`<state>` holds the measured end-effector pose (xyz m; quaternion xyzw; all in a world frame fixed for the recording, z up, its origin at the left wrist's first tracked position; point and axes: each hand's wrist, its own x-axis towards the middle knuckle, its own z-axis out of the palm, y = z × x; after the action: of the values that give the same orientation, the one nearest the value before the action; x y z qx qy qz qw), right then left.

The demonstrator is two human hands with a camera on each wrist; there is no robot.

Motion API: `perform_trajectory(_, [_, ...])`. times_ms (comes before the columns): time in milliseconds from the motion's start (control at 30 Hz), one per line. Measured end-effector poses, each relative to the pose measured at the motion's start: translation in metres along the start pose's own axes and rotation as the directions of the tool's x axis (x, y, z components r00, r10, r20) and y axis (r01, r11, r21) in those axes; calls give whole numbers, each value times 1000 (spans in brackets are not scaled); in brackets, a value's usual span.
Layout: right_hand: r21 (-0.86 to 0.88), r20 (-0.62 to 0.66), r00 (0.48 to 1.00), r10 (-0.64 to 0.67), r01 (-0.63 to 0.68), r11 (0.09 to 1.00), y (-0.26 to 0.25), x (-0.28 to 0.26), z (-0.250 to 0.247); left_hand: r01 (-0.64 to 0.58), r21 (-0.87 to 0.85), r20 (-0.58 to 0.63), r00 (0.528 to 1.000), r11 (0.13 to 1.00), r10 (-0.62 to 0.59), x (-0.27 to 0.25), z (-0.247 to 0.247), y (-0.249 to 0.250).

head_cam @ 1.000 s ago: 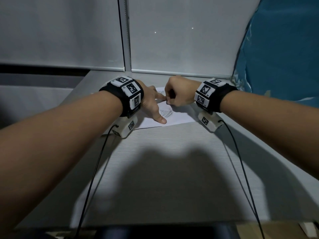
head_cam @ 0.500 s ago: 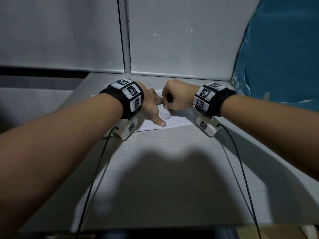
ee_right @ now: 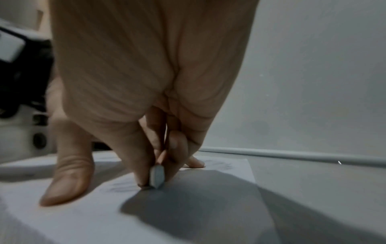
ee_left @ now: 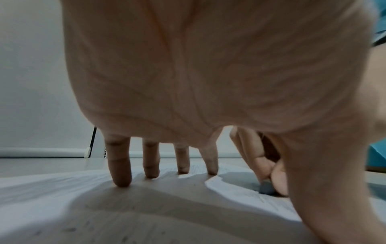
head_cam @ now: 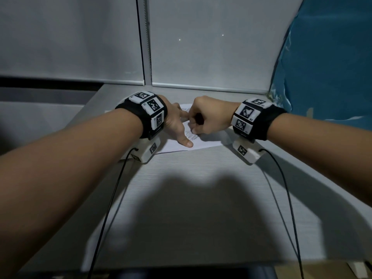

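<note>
At dim grey desk (head_cam: 181, 188): eraser (ee_right: 157, 177) pinched in right hand (head_cam: 209, 116), slid slightly nearer across paper (head_cam: 175, 147). Still pinned under spread, straight-fingered left hand (head_cam: 175, 123). Rubbing-out probably mid-stroke, not finished.

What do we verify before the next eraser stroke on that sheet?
1. Eraser pinched in right hand: ok.
2. Eraser edge touching paper: ok.
3. Left hand pressing the paper, fingers spread: ok.
4. Left thumb apart from eraser: ok.
5. Pencil marks cleared: not ok, grey strokes show beside the eraser.
6. Paper uncreased under the hands: cannot tell, hidden.
</note>
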<state>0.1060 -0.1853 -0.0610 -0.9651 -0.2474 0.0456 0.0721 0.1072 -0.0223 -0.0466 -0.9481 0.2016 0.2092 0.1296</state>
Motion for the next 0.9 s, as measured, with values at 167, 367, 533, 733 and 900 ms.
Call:
perform_trajectory(167, [28, -44, 997, 70, -69, 997, 15, 0, -2, -11, -22, 25, 1000, 1000, 12, 2, -2, 2])
perform_trajectory(367, [47, -36, 999, 22, -20, 999, 4, -8, 2, 1, -35, 43, 999, 999, 0, 4, -1, 3])
perform_trajectory(533, [58, -52, 997, 64, -61, 996, 13, -9, -2, 2, -22, 55, 998, 1000, -1, 6, -3, 4])
perform_trajectory(733, [78, -31, 1000, 2, 1, 997, 2, -16, 4, 6, -36, 57, 998, 999, -4, 7, -2, 3])
perform_trajectory(900, [83, -48, 997, 66, -62, 995, 12, -16, -1, -5, -72, 60, 998, 997, 10, 6, -3, 4])
